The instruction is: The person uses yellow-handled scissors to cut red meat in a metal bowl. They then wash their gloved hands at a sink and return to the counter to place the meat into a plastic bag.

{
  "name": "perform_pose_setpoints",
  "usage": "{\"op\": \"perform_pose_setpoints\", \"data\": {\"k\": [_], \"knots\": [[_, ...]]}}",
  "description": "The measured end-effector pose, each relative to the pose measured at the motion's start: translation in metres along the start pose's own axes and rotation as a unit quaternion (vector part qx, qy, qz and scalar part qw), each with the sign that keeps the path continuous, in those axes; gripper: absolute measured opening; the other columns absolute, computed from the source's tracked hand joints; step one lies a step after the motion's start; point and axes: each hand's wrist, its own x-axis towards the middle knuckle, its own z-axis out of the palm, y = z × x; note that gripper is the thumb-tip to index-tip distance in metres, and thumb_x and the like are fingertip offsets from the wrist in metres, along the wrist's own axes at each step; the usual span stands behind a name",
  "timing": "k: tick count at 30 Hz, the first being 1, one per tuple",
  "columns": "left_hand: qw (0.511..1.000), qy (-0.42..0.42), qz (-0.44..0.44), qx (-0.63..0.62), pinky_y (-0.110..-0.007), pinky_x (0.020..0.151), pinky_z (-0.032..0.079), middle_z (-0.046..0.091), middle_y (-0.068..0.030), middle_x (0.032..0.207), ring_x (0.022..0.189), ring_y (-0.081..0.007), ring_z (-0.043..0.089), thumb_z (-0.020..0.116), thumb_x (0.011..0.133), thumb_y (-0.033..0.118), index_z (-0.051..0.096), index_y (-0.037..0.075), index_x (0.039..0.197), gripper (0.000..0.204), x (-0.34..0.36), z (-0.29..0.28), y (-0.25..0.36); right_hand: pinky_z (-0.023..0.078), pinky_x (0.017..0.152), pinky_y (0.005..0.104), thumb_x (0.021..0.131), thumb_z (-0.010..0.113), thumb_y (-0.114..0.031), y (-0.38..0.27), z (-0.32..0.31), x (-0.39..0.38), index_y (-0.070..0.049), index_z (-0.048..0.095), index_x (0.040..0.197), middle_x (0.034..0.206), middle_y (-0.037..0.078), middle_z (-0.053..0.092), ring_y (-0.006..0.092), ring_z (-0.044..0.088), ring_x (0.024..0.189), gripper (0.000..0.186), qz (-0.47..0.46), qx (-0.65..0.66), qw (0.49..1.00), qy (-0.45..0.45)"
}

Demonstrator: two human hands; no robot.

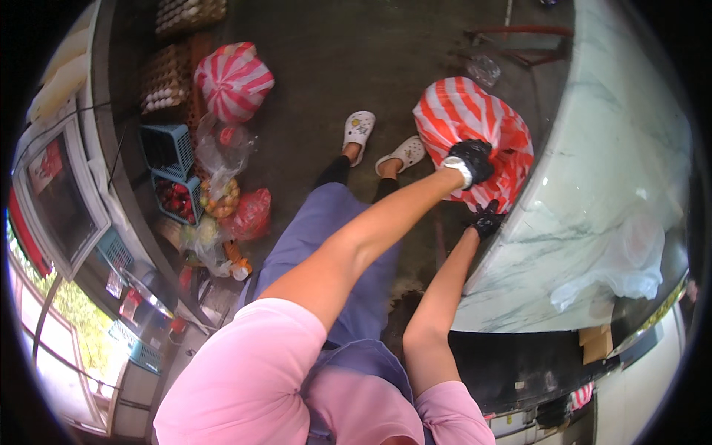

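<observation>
A large red-and-white striped plastic bag [463, 107] stands on the floor to the right of my feet, bulging, its top gathered and crumpled. My left hand [472, 162], in a black glove with a white band at the wrist, is closed on the bag's gathered top. What is inside the bag is hidden. My right hand [486, 219], also black-gloved, is at the bag's near edge, close to the counter's side. Its fingers look spread apart, and no held thing shows in them.
A marble-patterned counter [549, 185] with a crumpled white plastic bag [623, 263] rises at the right. On the left are another striped bag [233, 81], egg trays [165, 78], blue crates [174, 152] and bagged produce [220, 196]. A reddish metal frame [519, 31] stands at the far right.
</observation>
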Motion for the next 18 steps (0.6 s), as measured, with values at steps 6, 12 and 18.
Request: {"op": "perform_pose_setpoints", "data": {"k": [6, 12, 18], "knots": [[1.000, -0.004, 0.003, -0.008, -0.045, 0.083, 0.042, 0.054, -0.0223, 0.103, 0.092, -0.0374, 0.054, 0.057, 0.068, 0.021, 0.055, 0.000, 0.099, 0.037, -0.024, -0.010, 0.004, 0.052, 0.068, 0.0377, 0.076, 0.066, -0.028, -0.014, 0.011, -0.012, 0.004, 0.029, 0.129, 0.111, 0.025, 0.050, 0.0298, 0.055, 0.090, 0.072, -0.076, -0.124, 0.986, -0.076], [0.987, 0.160, -0.011, 0.027, -0.040, 0.096, 0.035, 0.050, -0.0218, 0.116, 0.113, -0.0357, 0.045, 0.054, 0.070, 0.022, 0.048, 0.001, 0.115, 0.050, -0.092, -0.022, -0.071, 0.026, 0.104, 0.0376, 0.084, 0.055, -0.039, 0.019, 0.010, -0.008, 0.005, 0.032, 0.130, 0.132, 0.026, 0.033, 0.0338, 0.034, 0.123, 0.067, -0.317, -0.341, 0.876, -0.127], [0.922, 0.036, -0.382, -0.053, -0.040, 0.091, 0.038, 0.051, -0.0254, 0.114, 0.108, -0.0364, 0.049, 0.043, 0.081, 0.034, 0.049, 0.004, 0.117, 0.048, -0.241, -0.126, -0.152, 0.024, 0.104, 0.0378, 0.081, 0.056, -0.021, 0.031, -0.009, -0.026, 0.004, 0.033, 0.129, 0.130, 0.027, 0.035, 0.0346, 0.032, 0.123, 0.058, -0.429, -0.332, 0.824, -0.160]]}}
